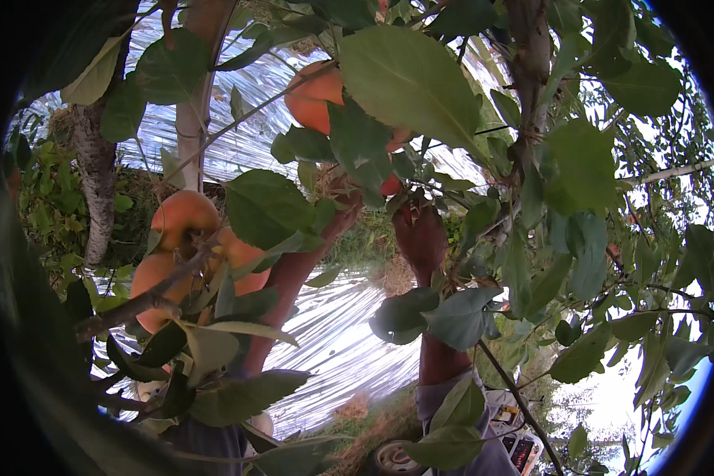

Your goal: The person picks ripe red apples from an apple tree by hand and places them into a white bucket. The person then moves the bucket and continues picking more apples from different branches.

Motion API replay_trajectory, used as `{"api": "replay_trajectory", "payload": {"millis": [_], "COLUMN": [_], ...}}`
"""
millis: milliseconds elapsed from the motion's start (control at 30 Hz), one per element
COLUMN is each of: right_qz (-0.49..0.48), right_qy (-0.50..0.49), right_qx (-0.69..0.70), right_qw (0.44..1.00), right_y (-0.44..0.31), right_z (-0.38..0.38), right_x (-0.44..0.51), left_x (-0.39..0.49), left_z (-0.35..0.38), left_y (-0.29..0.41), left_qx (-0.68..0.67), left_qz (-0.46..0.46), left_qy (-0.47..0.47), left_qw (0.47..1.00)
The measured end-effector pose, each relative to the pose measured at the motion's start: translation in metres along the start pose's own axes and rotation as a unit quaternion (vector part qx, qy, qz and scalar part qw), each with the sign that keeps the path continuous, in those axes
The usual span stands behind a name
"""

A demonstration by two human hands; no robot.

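Observation:
Leaves cover most of my left hand (pixel 346 199); only its wrist side shows, close to an apple (pixel 391 185) that peeks out as a small red patch. My right hand (pixel 421 238) is raised beside that same apple, its fingertips among leaves and twigs. Whether either hand grips anything is hidden. Above them hangs an orange-red apple (pixel 312 98), and another apple (pixel 400 138) is mostly behind a large leaf (pixel 410 83). Left of my left forearm, a cluster of apples (pixel 184 219) hangs on a woody branch (pixel 137 306).
An upright limb (pixel 529 65) stands at right, a pale post (pixel 189 131) and a rough trunk (pixel 98 184) at left. Silvery reflective film (pixel 333 333) covers the ground. Low at right are a wheel (pixel 395 457) and a crate (pixel 523 449). A thin branch (pixel 517 392) crosses nearby.

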State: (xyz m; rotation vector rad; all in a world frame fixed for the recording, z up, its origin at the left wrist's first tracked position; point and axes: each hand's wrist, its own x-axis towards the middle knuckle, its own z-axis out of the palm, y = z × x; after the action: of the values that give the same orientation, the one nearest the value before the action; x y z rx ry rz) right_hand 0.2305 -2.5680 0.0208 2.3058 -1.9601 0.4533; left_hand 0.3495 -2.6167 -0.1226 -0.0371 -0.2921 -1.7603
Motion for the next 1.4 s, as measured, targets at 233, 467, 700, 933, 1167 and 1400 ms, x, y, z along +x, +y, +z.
{"api": "replay_trajectory", "payload": {"millis": [233,467,700,933,1167,1400], "right_qz": [0.042,0.023,0.172,0.313,0.448,0.544], "right_qy": [-0.079,-0.004,-0.022,-0.068,-0.127,-0.361], "right_qx": [-0.100,-0.156,-0.017,0.300,0.457,0.293], "right_qw": [0.991,0.987,0.985,0.898,0.758,0.698], "right_y": [0.005,0.021,0.018,0.062,0.044,-0.007], "right_z": [-0.034,-0.029,-0.034,-0.003,0.050,0.047], "right_x": [0.005,-0.001,-0.053,-0.190,-0.315,-0.413], "left_x": [-0.008,-0.008,-0.042,-0.137,-0.269,-0.385], "left_z": [0.016,0.016,0.040,0.051,0.037,0.005], "left_y": [-0.022,-0.019,-0.013,-0.024,-0.049,-0.074], "left_qx": [-0.025,-0.056,-0.047,-0.128,-0.084,-0.054], "left_qz": [-0.014,0.001,-0.053,-0.116,-0.169,-0.043], "left_qy": [-0.008,-0.027,0.030,0.065,0.169,0.354], "left_qw": [1.000,0.998,0.997,0.983,0.967,0.933]}}
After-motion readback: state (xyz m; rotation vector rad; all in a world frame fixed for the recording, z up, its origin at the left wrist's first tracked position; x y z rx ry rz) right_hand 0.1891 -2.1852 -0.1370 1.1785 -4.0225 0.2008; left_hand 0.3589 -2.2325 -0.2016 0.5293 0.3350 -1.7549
